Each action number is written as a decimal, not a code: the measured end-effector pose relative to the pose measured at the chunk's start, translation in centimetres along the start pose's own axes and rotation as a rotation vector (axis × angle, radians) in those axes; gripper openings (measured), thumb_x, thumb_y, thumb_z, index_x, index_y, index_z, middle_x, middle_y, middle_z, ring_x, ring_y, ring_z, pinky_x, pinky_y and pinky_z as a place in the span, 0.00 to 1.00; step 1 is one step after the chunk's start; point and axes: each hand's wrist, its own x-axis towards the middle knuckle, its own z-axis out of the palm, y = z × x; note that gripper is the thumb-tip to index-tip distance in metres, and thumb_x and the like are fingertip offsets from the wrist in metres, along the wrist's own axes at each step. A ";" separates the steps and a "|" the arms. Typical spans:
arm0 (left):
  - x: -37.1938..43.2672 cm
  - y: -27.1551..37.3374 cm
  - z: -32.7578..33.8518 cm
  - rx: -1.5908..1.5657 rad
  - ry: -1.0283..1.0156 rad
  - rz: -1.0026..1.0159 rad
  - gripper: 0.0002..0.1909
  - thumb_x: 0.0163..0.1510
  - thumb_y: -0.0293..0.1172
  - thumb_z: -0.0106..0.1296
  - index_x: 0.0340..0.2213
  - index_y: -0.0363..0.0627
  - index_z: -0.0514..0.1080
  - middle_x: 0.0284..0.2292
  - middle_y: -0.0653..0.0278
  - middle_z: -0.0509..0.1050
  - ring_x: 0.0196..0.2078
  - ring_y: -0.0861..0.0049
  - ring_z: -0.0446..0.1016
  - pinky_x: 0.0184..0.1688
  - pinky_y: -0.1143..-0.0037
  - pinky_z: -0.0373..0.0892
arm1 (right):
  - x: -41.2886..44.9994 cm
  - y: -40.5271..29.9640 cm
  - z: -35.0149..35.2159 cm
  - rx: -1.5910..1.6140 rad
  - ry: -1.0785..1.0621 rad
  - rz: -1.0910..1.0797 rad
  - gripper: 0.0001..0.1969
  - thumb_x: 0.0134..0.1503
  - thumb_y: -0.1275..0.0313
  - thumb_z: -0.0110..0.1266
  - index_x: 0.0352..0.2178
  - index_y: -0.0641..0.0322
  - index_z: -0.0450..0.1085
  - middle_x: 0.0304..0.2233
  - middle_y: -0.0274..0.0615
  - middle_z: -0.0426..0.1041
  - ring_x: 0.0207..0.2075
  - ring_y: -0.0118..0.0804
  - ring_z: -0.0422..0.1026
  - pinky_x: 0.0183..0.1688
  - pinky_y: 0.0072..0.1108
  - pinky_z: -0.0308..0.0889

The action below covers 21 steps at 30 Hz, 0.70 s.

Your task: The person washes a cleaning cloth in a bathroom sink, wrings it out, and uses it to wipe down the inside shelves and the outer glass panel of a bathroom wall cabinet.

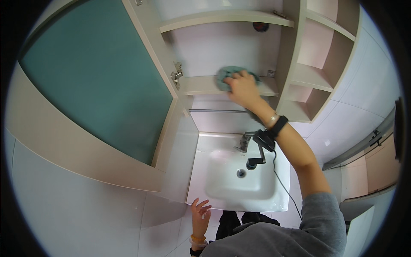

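My right hand (243, 86) presses a green cloth (223, 77) onto the bottom shelf (199, 86) of an open wall cabinet. The hand and cloth are slightly blurred, and my fingers partly cover the cloth. A black strap with a small device (265, 140) and a cable sits at my right wrist. My left hand (201, 212) hangs by the front left edge of the white washbasin (218, 199), its fingers apart and holding nothing.
The cabinet door (93, 80), with a green panel, stands open at the left on a metal hinge (176, 76). A faucet (245, 143) rises at the basin's back. Open side shelves (313, 75) adjoin at right. A round dark object (260, 27) shows below the upper shelf (224, 19). A metal rail (218, 110) runs beneath.
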 end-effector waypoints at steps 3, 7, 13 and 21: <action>0.1 -1.0 -2.2 0.003 0.093 -0.036 0.45 0.82 0.20 0.66 0.92 0.44 0.62 0.87 0.53 0.71 0.87 0.56 0.76 0.87 0.54 0.73 | 7.4 -5.3 6.1 0.216 -0.129 -0.183 0.33 0.62 0.60 0.77 0.70 0.42 0.95 0.63 0.44 0.94 0.70 0.63 0.84 0.71 0.56 0.83; -0.3 -1.9 -4.0 0.001 0.200 -0.051 0.45 0.83 0.20 0.65 0.92 0.44 0.62 0.87 0.52 0.71 0.87 0.56 0.77 0.86 0.54 0.73 | 14.8 -8.3 8.7 0.303 -0.337 -0.264 0.35 0.63 0.60 0.74 0.72 0.40 0.94 0.66 0.46 0.95 0.73 0.66 0.83 0.75 0.56 0.81; -1.2 -1.2 -1.4 -0.018 0.095 -0.028 0.45 0.84 0.21 0.64 0.93 0.43 0.62 0.87 0.52 0.72 0.87 0.56 0.77 0.86 0.54 0.74 | 12.3 -6.7 5.3 0.286 -0.377 -0.228 0.36 0.63 0.63 0.71 0.73 0.36 0.94 0.65 0.50 0.96 0.77 0.67 0.79 0.80 0.57 0.77; -1.7 1.1 1.7 -0.014 -0.085 0.009 0.44 0.85 0.22 0.63 0.93 0.43 0.61 0.87 0.51 0.73 0.86 0.56 0.77 0.86 0.54 0.74 | 2.2 1.2 -3.7 0.242 -0.411 -0.277 0.34 0.63 0.63 0.74 0.72 0.31 0.93 0.64 0.44 0.96 0.77 0.64 0.81 0.73 0.60 0.79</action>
